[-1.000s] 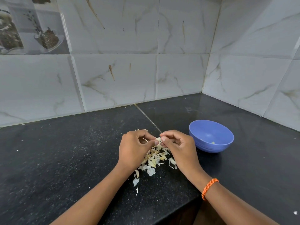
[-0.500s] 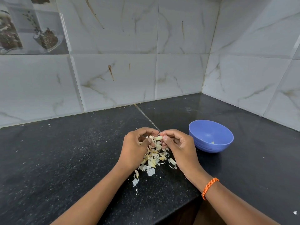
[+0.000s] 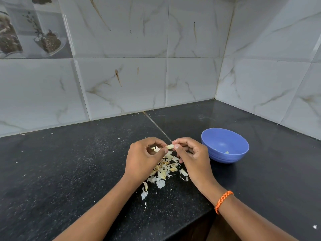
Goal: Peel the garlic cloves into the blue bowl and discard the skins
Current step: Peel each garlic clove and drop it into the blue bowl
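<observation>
The right hand (image 3: 192,159) pinches one end of a pale garlic clove (image 3: 170,146) between thumb and forefinger, its other fingers curled loosely underneath. At the clove's nine o'clock, the left hand (image 3: 144,157) meets it, thumb tip and forefinger closed on the other end, so the clove bridges the two hands above the bench (image 3: 69,171). A scrap of papery skin shows inside the curl of the left hand.

Directly below the hands, toward six o'clock, a loose pile of garlic skins (image 3: 165,169) lies scattered on the dark speckled surface, with a few stray flakes trailing farther down toward the bench edge.

At three o'clock from the right hand, near but not touching it, stands the blue bowl (image 3: 225,153), upright, with a small pale piece, seemingly garlic, lying at its bottom.

An orange braided wristband (image 3: 223,201) circles the right wrist. Beyond the bench, at twelve o'clock, marbled grey wall tiles (image 3: 191,75) form a corner.
</observation>
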Demonstrator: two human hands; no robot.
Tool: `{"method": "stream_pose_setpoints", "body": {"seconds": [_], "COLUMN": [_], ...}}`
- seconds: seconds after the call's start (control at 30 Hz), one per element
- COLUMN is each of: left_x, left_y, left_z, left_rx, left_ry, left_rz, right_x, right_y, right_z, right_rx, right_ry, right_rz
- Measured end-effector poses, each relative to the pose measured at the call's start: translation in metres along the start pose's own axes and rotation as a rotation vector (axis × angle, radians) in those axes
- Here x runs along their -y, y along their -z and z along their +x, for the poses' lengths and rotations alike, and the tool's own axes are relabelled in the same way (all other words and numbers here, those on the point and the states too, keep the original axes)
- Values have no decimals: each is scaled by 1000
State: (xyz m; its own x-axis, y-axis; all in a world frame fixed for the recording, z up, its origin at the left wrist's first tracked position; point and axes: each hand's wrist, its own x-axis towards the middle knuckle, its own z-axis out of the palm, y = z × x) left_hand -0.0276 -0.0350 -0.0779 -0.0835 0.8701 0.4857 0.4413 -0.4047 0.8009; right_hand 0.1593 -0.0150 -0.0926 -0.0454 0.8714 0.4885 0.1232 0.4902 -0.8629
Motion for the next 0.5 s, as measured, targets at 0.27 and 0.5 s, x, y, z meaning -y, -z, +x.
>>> {"method": "stream_pose_setpoints", "body": {"seconds": [0.27, 0.5], "left_x": [1, 3], "left_y": [0, 0], "left_z": [0, -1], "left_rx": [9, -9], "left_ry": [16, 44], "left_rz": [-2, -7], "right_x": [3, 5], "right_y": [-3, -6], "right_z": [-1, -3], "right_rx": [-25, -19], "right_ry": [84, 280], "right_rz": [-161, -424]}}
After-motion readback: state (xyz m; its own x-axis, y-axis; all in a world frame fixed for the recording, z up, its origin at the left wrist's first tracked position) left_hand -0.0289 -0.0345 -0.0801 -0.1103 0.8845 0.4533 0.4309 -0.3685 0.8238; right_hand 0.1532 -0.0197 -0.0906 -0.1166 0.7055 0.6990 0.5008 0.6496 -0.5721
